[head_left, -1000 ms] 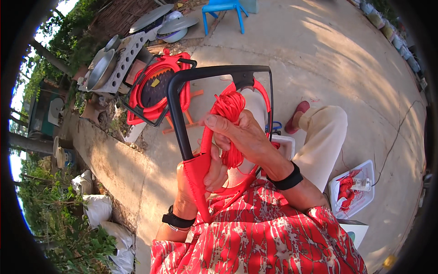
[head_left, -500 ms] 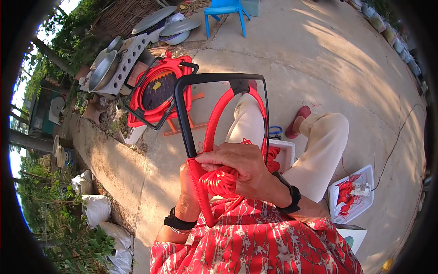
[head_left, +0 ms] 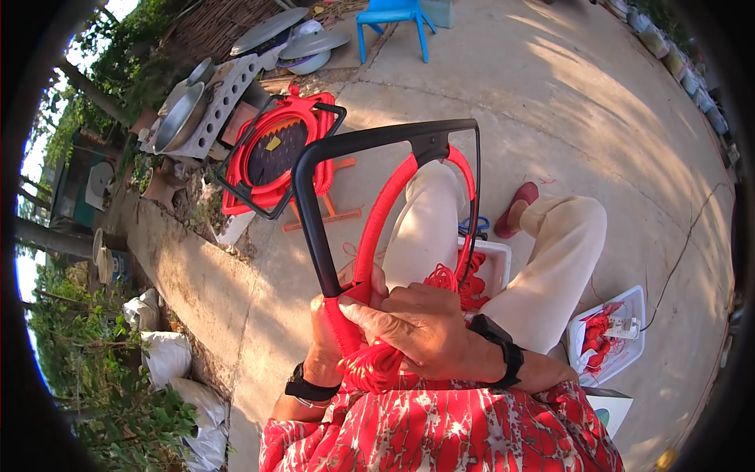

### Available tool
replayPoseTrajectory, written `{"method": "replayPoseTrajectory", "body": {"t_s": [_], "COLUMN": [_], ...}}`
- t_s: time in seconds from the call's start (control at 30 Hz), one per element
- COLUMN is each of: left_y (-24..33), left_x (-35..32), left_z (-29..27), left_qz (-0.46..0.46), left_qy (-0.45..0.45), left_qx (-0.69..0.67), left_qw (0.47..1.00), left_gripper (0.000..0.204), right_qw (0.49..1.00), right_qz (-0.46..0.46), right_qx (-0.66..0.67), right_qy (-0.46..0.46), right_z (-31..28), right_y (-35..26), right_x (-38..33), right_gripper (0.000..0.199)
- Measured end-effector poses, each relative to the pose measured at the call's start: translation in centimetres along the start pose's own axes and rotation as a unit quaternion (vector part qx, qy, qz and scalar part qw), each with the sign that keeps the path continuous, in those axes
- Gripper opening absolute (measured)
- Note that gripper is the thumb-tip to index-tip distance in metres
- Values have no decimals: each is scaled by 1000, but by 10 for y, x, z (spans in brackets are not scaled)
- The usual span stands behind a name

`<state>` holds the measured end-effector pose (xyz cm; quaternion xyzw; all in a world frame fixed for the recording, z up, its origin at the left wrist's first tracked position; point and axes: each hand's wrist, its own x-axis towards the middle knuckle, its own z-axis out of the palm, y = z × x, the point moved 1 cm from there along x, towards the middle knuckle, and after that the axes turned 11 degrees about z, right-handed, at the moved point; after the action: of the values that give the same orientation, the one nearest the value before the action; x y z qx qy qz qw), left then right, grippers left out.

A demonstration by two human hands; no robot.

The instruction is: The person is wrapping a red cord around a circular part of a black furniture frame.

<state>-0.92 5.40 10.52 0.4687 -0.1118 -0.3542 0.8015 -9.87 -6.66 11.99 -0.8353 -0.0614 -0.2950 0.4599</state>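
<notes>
A black rounded-square frame (head_left: 316, 228) with a red-wrapped ring inside it is tilted up in front of me. Red cord is wound closely around its near left side. My left hand (head_left: 321, 342) is closed around that wrapped part from the left and below, its fingers partly hidden behind the frame. In my right hand (head_left: 429, 330) is a looped bundle of red cord (head_left: 371, 366), with the thumb and forefinger against the wrapped side. How the cord passes behind the frame is hidden.
Several similar red-wrapped frames (head_left: 324, 130) lie stacked on an orange stand at left. A white basket (head_left: 503, 263) with red cord and blue-handled scissors (head_left: 474, 225) sits between my legs. Another white tray (head_left: 634, 346) holds cord at right. A blue chair (head_left: 391, 16) stands ahead.
The frame's upper end has swung slightly right and tilted. My right hand and the cord bundle have come lower, and the bundle now hangs below the fingers. My left fingers show more inside the frame.
</notes>
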Motion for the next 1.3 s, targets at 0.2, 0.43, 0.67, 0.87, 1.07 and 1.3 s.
{"method": "replayPoseTrajectory", "body": {"t_s": [0.2, 0.43, 0.67, 0.87, 1.07, 1.3], "left_y": [11, 70, 96, -6, -80, -77], "left_x": [-4, 0, -11, 33, 58, 78], "left_z": [10, 43, 87, 58, 32, 37], "left_qz": [-1, 156, 237, 245, 136, -214], "left_qy": [-16, -234, -154, -13, -38, -203], "left_qx": [1, -128, 136, 333, 239, -4], "left_qw": [1000, 951, 950, 911, 961, 956], "left_gripper": [38, 43, 41, 36, 32, 30], "right_qw": [1000, 981, 890, 817, 818, 770], "right_qz": [-14, 98, 310, 433, 460, 547], "right_qx": [15, 169, 318, 378, 336, 294], "right_qy": [-7, 7, 106, 29, 87, 146], "right_z": [-8, -66, -91, -62, -51, -83], "right_y": [-7, -20, -29, 0, 39, 56], "right_x": [2, 20, -13, -32, -64, -107], "right_gripper": [58, 34, 34, 36, 19, 17]}}
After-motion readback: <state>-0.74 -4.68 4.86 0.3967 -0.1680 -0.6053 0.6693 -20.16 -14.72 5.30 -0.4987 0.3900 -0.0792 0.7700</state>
